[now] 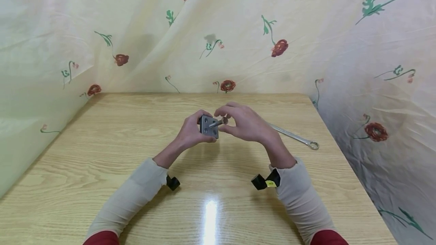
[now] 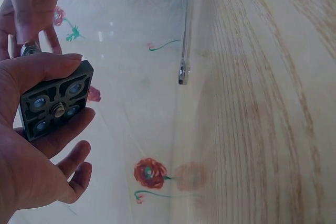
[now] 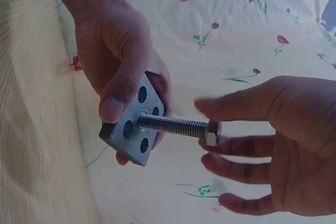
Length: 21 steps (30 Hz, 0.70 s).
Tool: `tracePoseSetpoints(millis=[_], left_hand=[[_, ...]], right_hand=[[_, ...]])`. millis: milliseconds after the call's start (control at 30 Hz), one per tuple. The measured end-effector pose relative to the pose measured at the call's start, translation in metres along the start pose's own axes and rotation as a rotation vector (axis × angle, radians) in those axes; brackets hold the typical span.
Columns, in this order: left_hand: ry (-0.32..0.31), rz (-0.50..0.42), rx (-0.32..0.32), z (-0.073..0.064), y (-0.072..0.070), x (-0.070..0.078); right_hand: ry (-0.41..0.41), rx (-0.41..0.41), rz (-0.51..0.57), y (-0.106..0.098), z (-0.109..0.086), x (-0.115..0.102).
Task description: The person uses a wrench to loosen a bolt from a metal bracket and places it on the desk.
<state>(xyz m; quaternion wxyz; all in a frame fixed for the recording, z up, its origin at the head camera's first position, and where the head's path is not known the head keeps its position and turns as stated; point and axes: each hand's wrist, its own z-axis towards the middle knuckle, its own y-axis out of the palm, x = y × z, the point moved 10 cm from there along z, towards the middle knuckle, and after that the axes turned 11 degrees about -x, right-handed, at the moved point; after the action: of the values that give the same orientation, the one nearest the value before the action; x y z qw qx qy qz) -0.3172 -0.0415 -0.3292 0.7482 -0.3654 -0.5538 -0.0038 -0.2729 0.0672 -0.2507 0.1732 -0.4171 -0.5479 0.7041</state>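
Observation:
A square grey metal plate (image 1: 205, 131) with holes near its corners is gripped at the edges by my left hand (image 1: 189, 133). A long threaded hex bolt (image 3: 173, 124) stands out from its centre. The bolt's tip (image 2: 58, 110) shows at the plate's dark, ribbed back in the left wrist view. My right hand (image 1: 248, 124) is at the bolt's head (image 3: 212, 132), thumb and fingers spread around it. In the right wrist view, a gap shows between the thumb and the head. Both hands are raised over the table.
A combination wrench (image 1: 296, 136) lies on the wooden table (image 1: 102, 154) to the right, partly hidden behind the right arm. Flowered cloth (image 1: 238, 63) hangs behind the table and along both sides. Small black devices (image 1: 259, 181) are strapped at the wrists.

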Motion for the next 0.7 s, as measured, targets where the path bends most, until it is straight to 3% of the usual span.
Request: tracePoseSetpoints(millis=[167,267,700], left_hand=[[-0.009,-0.008,-0.006,-0.001,0.001,-0.001],[-0.017,-0.006,-0.008,-0.001,0.001,-0.003],[-0.019,-0.005,-0.002,-0.001,-0.001,0.000]], right_hand=[[0.164,-0.035,0.073,0.003,0.000,0.017],[0.190,-0.043,0.079,0.004,0.001,0.020],[-0.038,0.051,-0.030,-0.006,-0.002,-0.006]])
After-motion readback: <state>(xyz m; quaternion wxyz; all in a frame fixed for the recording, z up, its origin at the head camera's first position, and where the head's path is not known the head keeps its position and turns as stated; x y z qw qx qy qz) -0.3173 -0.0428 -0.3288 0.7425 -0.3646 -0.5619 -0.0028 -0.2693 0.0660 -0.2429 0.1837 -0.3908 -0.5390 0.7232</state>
